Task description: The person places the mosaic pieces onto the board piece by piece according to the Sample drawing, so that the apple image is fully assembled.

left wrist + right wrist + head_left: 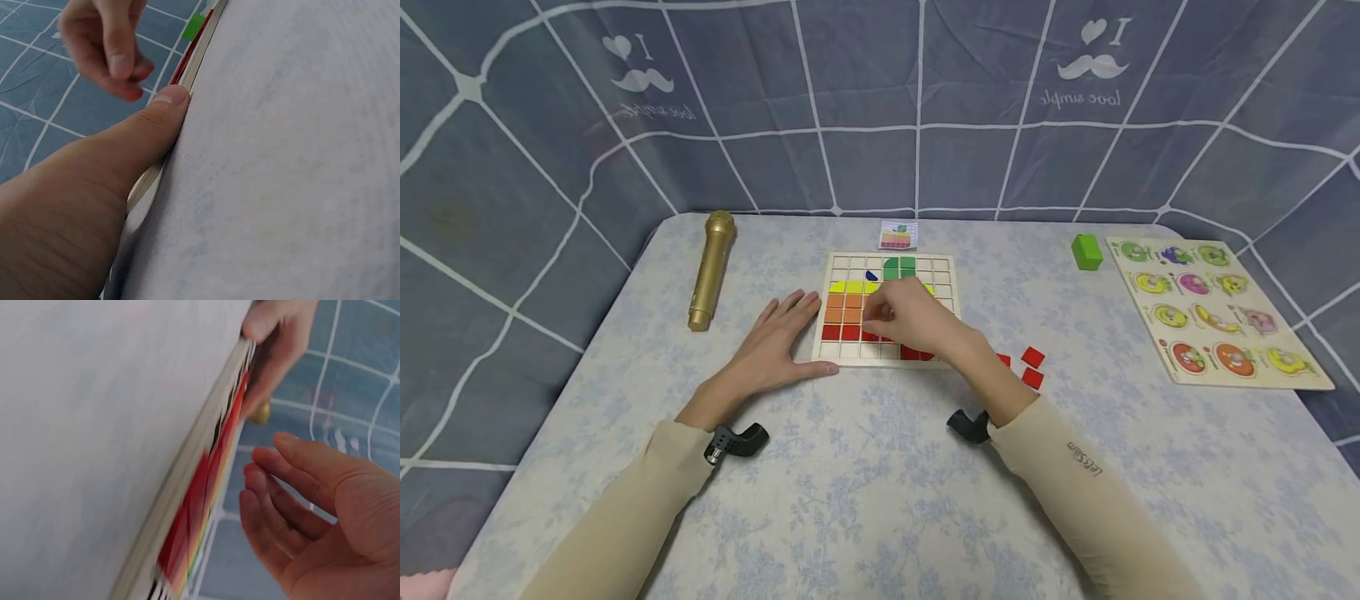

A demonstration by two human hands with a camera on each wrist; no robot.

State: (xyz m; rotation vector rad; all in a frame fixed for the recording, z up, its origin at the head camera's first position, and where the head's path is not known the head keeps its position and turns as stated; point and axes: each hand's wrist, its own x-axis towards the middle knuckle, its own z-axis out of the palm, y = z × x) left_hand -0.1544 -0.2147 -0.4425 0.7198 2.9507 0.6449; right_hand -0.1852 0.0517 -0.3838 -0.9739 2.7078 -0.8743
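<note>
We see the grid board [889,307] lying flat at the centre of the head view, near square, its edges running straight up the frame toward the small pattern card [898,235] just above it. Rows of yellow, orange and red tiles fill its left and middle cells.

Our left hand [772,343] lies flat on the table [865,467], fingers straight and relaxed, thumb touching the board's lower left edge; it grips nothing. Our right hand [912,318] hovers over the board's middle, fingers bent downward; we cannot tell whether they pinch a tile.

Loose red tiles [1032,367] lie right of the board. A gold microphone [711,268] sits at the left, a green block [1086,251] and fruit puzzle [1213,310] at the right. Grey grid-patterned cloth [880,100] walls in the pale floral table.
</note>
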